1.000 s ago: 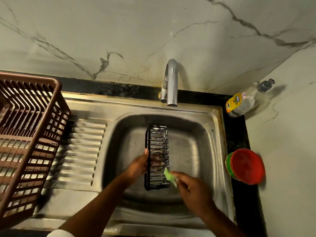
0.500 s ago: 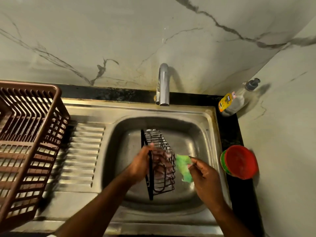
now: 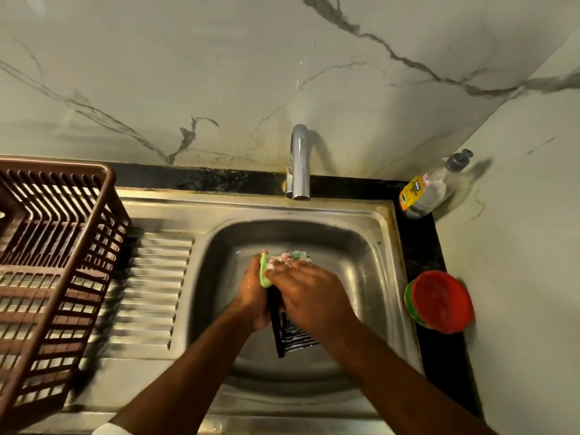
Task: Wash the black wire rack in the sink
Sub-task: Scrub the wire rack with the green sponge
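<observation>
- A home kitchen, probably: a steel sink [image 3: 370, 215] below marbled wall tiles [image 3: 219, 73].
- Behind the sink, a tap [image 3: 298, 161].
- Left of the sink, a brown dish basket [image 3: 56, 262]; right of it, a soap bottle [image 3: 430, 189].

A brown plastic basket [image 3: 53, 262] is seen at the left edge of the frame. A soap bottle [image 3: 428, 189] is leaned in the right corner, and a red-lidded tub [image 3: 441, 301] is set below it.

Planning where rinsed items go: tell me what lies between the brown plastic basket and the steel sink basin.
In the head view, only the ribbed steel drainboard lies between the brown plastic basket and the steel sink basin; nothing rests on it.
</observation>
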A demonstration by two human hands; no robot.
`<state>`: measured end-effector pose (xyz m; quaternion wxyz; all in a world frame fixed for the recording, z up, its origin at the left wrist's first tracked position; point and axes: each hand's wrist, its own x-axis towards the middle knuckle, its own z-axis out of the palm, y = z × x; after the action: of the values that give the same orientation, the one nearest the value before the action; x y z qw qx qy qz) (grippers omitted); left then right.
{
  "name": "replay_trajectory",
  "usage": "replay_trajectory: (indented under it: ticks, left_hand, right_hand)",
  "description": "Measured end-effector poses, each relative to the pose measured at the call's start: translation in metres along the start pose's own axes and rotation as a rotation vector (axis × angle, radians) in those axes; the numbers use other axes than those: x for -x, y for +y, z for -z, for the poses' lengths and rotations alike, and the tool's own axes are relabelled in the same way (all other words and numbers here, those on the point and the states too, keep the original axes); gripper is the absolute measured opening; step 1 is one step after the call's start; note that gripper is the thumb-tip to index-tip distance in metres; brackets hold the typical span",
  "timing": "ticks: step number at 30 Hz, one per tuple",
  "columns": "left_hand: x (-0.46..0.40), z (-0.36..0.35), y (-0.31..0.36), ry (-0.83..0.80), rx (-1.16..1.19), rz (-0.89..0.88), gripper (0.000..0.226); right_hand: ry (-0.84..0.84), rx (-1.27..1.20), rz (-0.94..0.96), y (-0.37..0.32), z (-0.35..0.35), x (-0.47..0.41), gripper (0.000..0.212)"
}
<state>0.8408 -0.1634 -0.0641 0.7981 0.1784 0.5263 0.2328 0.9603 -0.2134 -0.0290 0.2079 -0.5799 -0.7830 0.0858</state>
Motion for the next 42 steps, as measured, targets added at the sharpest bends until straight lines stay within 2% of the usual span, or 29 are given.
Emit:
replay_trajectory:
  ticks: [3,5,9,10,12,13,15,17,19,22,27,29,30,32,34,36,39,42]
  left_hand:
    - [-0.001,-0.002,0.011,0.010,0.108,0.041,0.076]
    - [-0.004,-0.003,0.016,0.002,0.184,0.052,0.078]
    - [-0.009,-0.002,0.023,-0.007,0.187,0.036,0.080]
    - [-0.010,-0.001,0.024,-0.007,0.188,0.027,0.081]
    - [-0.009,0.000,0.029,-0.021,0.197,0.015,0.086]
    - [-0.007,0.000,0.031,-0.037,0.199,0.009,0.090]
    - [-0.006,0.000,0.032,-0.070,0.183,0.014,0.099]
    - [-0.004,0.001,0.029,-0.083,0.151,0.020,0.104]
    - [-0.004,0.002,0.023,-0.088,0.130,0.025,0.107]
    - [-0.003,0.004,0.019,-0.089,0.124,0.010,0.109]
    - [-0.001,0.013,0.022,-0.146,0.070,0.023,0.109]
    - [0.001,0.019,0.024,-0.172,-0.025,0.024,0.094]
    - [0.002,0.020,0.025,-0.172,-0.075,0.019,0.078]
    - [0.000,0.024,0.026,-0.182,-0.172,-0.016,0.054]
    - [0.000,0.022,0.024,-0.205,-0.355,-0.050,0.043]
    - [0.001,0.016,0.015,-0.222,-0.709,-0.107,0.023]
    - [0.003,0.002,-0.008,-0.337,-1.212,-0.138,0.018]
    - [-0.002,-0.004,-0.031,-0.384,-1.636,-0.236,0.031]
  right_hand:
    - [-0.063,0.025,0.116,0.004,0.001,0.022,0.038]
    - [-0.092,0.024,0.202,0.006,0.007,0.044,0.044]
    - [-0.245,-0.059,0.261,0.007,0.018,0.097,0.033]
    - [-0.293,-0.128,0.214,0.008,0.021,0.107,0.035]
    - [-0.308,-0.338,-0.027,0.011,0.031,0.114,0.039]
    - [-0.256,-0.452,-0.181,0.012,0.037,0.113,0.040]
    - [-0.032,-0.566,-0.438,0.017,0.043,0.104,0.041]
    - [0.163,-0.503,-0.557,0.025,0.043,0.086,0.035]
    - [0.265,-0.432,-0.590,0.031,0.037,0.067,0.033]
    - [0.227,-0.398,-0.491,0.027,0.013,0.057,0.034]
    - [0.057,-0.236,-0.102,-0.008,-0.009,0.098,0.034]
    - [-0.058,-0.332,-0.050,-0.010,-0.009,0.122,0.034]
    - [-0.095,-0.442,-0.137,-0.011,-0.006,0.130,0.032]
    - [-0.079,-0.633,-0.477,-0.010,-0.002,0.137,0.033]
    - [0.113,-0.728,-0.813,0.005,-0.005,0.139,0.042]
    - [0.264,-0.738,-0.991,0.027,0.000,0.133,0.039]
    - [0.405,-0.739,-1.021,0.051,0.014,0.111,0.027]
    - [0.391,-0.628,-0.882,0.061,0.017,0.090,0.021]
